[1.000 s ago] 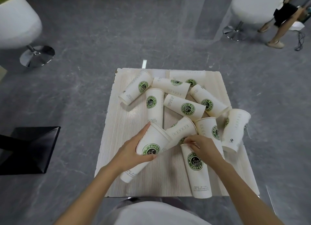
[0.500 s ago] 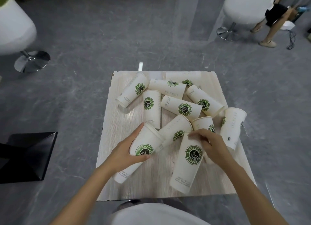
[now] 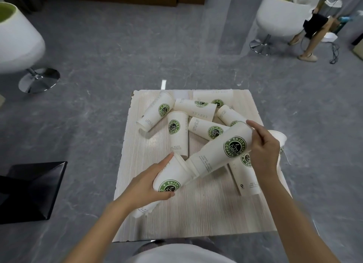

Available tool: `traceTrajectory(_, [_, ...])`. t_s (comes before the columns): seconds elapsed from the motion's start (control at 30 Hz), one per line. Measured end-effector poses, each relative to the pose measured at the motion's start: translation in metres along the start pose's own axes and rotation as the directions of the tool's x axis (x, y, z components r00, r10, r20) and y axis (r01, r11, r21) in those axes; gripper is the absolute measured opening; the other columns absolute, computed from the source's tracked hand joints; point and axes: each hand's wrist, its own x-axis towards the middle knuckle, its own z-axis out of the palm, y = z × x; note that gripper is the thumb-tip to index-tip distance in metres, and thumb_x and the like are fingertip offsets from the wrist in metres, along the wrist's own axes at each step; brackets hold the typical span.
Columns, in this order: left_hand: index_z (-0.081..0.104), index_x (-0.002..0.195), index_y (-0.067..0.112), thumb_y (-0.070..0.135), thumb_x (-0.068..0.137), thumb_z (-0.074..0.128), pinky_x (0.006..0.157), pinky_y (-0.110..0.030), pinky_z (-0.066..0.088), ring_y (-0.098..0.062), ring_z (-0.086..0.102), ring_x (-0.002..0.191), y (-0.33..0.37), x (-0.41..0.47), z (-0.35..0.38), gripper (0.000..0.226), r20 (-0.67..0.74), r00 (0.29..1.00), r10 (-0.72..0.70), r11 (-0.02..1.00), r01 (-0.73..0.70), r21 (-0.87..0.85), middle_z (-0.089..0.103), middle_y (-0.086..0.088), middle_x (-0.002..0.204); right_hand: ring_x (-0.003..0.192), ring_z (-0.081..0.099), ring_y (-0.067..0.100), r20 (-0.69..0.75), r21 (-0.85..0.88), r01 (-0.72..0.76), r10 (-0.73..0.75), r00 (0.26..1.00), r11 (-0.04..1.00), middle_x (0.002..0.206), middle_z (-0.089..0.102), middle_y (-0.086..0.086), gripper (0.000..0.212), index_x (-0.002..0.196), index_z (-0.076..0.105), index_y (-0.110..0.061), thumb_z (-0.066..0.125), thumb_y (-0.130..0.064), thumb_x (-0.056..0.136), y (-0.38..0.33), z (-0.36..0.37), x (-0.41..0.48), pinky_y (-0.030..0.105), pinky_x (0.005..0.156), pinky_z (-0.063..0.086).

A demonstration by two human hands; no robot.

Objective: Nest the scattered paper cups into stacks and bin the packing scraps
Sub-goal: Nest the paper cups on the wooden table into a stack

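Left hand (image 3: 146, 186) wraps one cup (image 3: 170, 179), mouth tilted up and to the right, its base low over the table (image 3: 206, 213). Right hand (image 3: 264, 150) grips a second cup (image 3: 222, 151) near its rim end; the narrow base of that cup sits at the mouth of the left one and looks partly entered. Both hands closed on their cups; neither is free.

Risks, judged:
- The two cups are not on one line. Pushing at an angle could crease the outer rim or jam the inner cup short of full seating.
- Right grip is at the wide end, far from the joint, so there is little steering at the base; it may skid off the lip.
- Thin paper walls: squeezing hard with the left hand would turn the mouth oval and block entry.

Surroundings, left to right:
- Black stand (image 3: 33, 188) on the floor, well apart from the table.
- Loose cups lying on their sides across the far half of the table: one far left (image 3: 155, 112), one lengthwise (image 3: 177, 133), others behind them.
- One flat cup (image 3: 245, 174) lies directly under the right hand; another, mouth open (image 3: 280, 139), is just beyond the right wrist. A sweep of the right forearm may roll either off the right edge.

No scraps or bin identifiable in view.
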Motion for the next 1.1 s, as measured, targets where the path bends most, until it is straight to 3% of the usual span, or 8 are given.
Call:
traceTrajectory(0.1, [0.005,0.142,0.067,0.050,0.069,0.076,0.090,-0.039,0.052,-0.005,0.057,0.106,0.002,0.001,0.001,0.104,0.002,1.000,0.015,1.000,-0.015,-0.016,0.053,0.016,0.126,0.100,0.058,0.007,0.021,0.008,0.000,0.000,1.000,1.000,0.116,0.066,0.001,0.033,0.116,0.066,-0.013,0.043,-0.001,0.096,-0.005,0.011,-0.003,0.020,0.093,0.045])
traceTrajectory(0.23, [0.005,0.143,0.067,0.048,0.072,0.078,0.092,-0.038,0.052,-0.004,0.056,0.107,0.005,0.002,0.004,0.104,-0.005,0.999,0.038,0.998,-0.038,-0.041,0.051,0.017,0.130,0.103,0.053,-0.016,0.142,0.059,-0.013,0.004,0.990,0.998,0.116,0.064,-0.004,0.032,0.115,0.065,-0.010,0.044,0.003,0.095,-0.009,0.028,-0.019,0.002,0.087,0.038])
traceTrajectory(0.53, [0.004,0.144,0.065,0.045,0.073,0.077,0.091,-0.039,0.053,-0.005,0.058,0.110,0.015,0.006,0.011,0.104,-0.022,0.996,0.088,0.993,-0.089,-0.075,0.047,0.022,0.139,0.108,0.055,-0.010,0.442,0.096,-0.059,0.011,0.897,0.994,0.113,0.064,-0.017,0.032,0.116,0.064,-0.023,0.049,-0.004,0.095,-0.007,0.056,-0.075,0.006,0.089,0.038])
traceTrajectory(0.67, [0.005,0.142,0.067,0.043,0.073,0.078,0.087,-0.037,0.056,-0.005,0.062,0.103,0.015,0.006,0.013,0.103,-0.016,0.997,0.076,0.992,-0.077,-0.103,0.054,0.020,0.133,0.092,0.058,-0.008,0.466,0.102,-0.112,0.052,0.883,0.988,0.099,0.062,-0.022,0.029,0.121,0.061,-0.022,0.049,-0.011,0.097,-0.007,0.055,-0.079,0.009,0.080,0.042])
traceTrajectory(0.8, [0.007,0.142,0.067,0.047,0.072,0.076,0.086,-0.037,0.056,-0.006,0.063,0.102,0.017,0.007,0.015,0.101,-0.014,0.998,0.068,0.992,-0.069,-0.107,0.056,0.018,0.130,0.105,0.057,-0.010,0.475,0.121,-0.131,0.059,0.878,0.984,0.113,0.062,-0.019,0.030,0.121,0.061,-0.023,0.055,-0.013,0.094,-0.007,0.057,-0.087,0.007,0.082,0.043])
traceTrajectory(0.93, [0.009,0.142,0.067,0.043,0.075,0.077,0.087,-0.037,0.057,-0.006,0.063,0.103,0.018,0.007,0.020,0.099,-0.012,0.997,0.076,0.985,-0.077,-0.152,0.055,0.017,0.131,0.101,0.057,-0.013,0.455,0.156,-0.164,0.076,0.887,0.974,0.110,0.062,-0.019,0.030,0.118,0.061,-0.021,0.055,-0.006,0.093,-0.008,0.059,-0.092,0.004,0.080,0.043])
traceTrajectory(1.1, [0.007,0.141,0.069,0.051,0.072,0.075,0.085,-0.037,0.057,-0.005,0.063,0.102,0.022,0.007,0.028,0.098,-0.037,0.998,0.049,0.981,-0.055,-0.184,0.056,0.015,0.128,0.101,0.062,-0.003,0.456,0.198,-0.187,0.079,0.887,0.962,0.108,0.067,-0.009,0.029,0.113,0.063,-0.021,0.055,-0.002,0.092,-0.004,0.061,-0.087,0.010,0.081,0.046])
